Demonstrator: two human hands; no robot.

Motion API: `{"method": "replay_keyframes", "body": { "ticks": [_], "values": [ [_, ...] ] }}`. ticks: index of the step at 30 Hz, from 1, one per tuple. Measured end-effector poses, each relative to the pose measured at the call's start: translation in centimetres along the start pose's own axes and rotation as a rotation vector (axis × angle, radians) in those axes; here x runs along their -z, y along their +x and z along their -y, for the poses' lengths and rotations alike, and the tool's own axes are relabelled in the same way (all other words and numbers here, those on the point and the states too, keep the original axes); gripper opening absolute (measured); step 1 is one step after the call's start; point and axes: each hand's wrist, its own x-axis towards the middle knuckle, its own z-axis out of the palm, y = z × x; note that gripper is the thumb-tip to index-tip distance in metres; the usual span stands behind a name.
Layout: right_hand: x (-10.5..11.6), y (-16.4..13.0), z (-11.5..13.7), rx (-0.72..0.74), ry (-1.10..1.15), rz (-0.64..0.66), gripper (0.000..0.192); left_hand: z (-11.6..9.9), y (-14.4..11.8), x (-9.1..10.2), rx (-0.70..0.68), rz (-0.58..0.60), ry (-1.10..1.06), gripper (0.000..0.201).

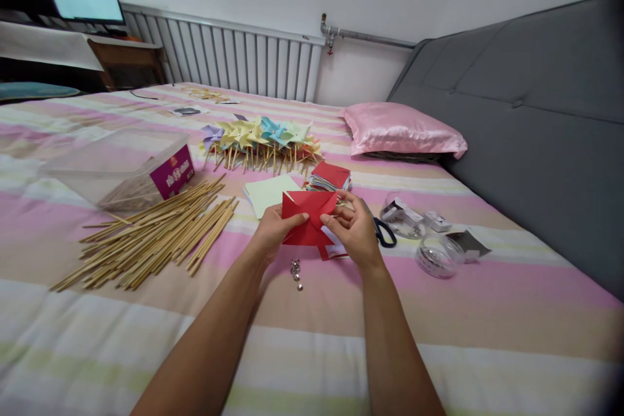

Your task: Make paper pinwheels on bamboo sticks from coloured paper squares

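Note:
Between my hands is a square sheet of red paper (308, 234) with slits running in from its corners, raised over the bed. My left hand (273, 229) pinches its left side, thumb on the front. The right side is gripped by my right hand (355, 227), thumb on the front and fingers behind. Just below lie several small silvery studs (296, 271). Behind the red sheet are a pale green stack of paper (266, 194) and a stack of coloured squares (331, 175) topped with red. Dark-handled scissors (387, 234) rest beside my right hand, partly hidden by it.
Many wooden sticks (156, 234) lie at left, near a clear plastic box (117, 149). Finished paper pinwheels (258, 136) are grouped farther back. Round clear containers (439, 257) sit at right. A pink pillow (400, 129) lies by the grey headboard (526, 104).

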Motion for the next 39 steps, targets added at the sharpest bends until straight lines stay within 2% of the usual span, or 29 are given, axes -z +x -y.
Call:
{"method": "replay_keyframes", "body": {
  "ticks": [4,6,12,23,39],
  "values": [
    [0.0,0.2,-0.7,-0.003,0.03,0.097,0.04,0.0,-0.1,-0.2,-0.049,0.032,-0.014,0.037],
    [0.0,0.2,-0.9,0.003,0.018,0.097,0.036,-0.1,-0.2,-0.3,-0.051,0.041,-0.011,0.037],
    [0.1,0.3,-1.0,-0.02,0.014,0.052,0.035,-0.2,-0.3,-0.6,-0.036,0.065,-0.011,0.041],
    [0.3,0.4,-1.0,-0.077,0.097,-0.031,0.035,-0.1,-0.2,-0.2,0.008,0.155,-0.014,0.033],
    [0.2,0.4,-1.3,-0.073,0.057,0.015,0.031,0.1,0.0,-0.2,0.012,0.035,-0.009,0.033]
  ]
}}
